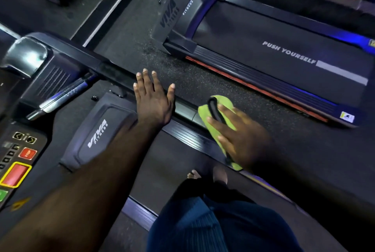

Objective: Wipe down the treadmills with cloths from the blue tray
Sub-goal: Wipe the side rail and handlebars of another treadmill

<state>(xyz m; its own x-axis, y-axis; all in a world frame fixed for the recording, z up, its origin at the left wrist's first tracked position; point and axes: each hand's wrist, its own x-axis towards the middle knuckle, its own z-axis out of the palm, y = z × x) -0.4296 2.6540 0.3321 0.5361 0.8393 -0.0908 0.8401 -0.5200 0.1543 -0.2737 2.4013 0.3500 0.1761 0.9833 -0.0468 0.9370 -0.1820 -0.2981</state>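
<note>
I stand on the belt of the near treadmill [174, 162]. My right hand [239, 136], blurred, presses a green cloth [221, 109] with a black edge flat onto the treadmill's right side rail [182, 132]. My left hand [153, 99] is spread with straight fingers over the front end of that rail, beside the motor cover marked VIVA FITNESS [97, 134]. Whether it touches the rail is unclear. The blue tray is not in view.
A second treadmill [284, 48] with "PUSH YOURSELF" on its belt lies to the right across a strip of speckled floor [182, 73]. The console with red stop buttons [18, 170] and a handrail [60, 97] is at the left. My bare feet [205, 175] are on the belt.
</note>
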